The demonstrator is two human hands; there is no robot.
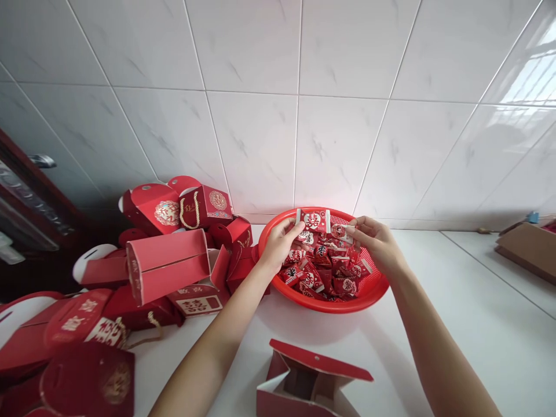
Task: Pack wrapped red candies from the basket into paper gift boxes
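Over a round red plastic basket [373,291] my left hand [281,242] pinches a red-and-white wrapped candy [316,220] by its left end. On the other side my right hand [377,242] has its thumb and fingers closed on another small wrapped candy [339,232]. Below both hands lies a heap of red candy packets [324,275] with white and black characters, filling much of the basket. In front of the basket, between my forearms, stands an open red paper box [304,399]; its lid is tipped back and its inside partly shows.
Many red gift boxes [169,263], some with rope handles, are piled on the left of the white counter [469,324]. A brown cardboard box [527,246] sits at the far right. A tiled wall [339,145] rises right behind the basket.
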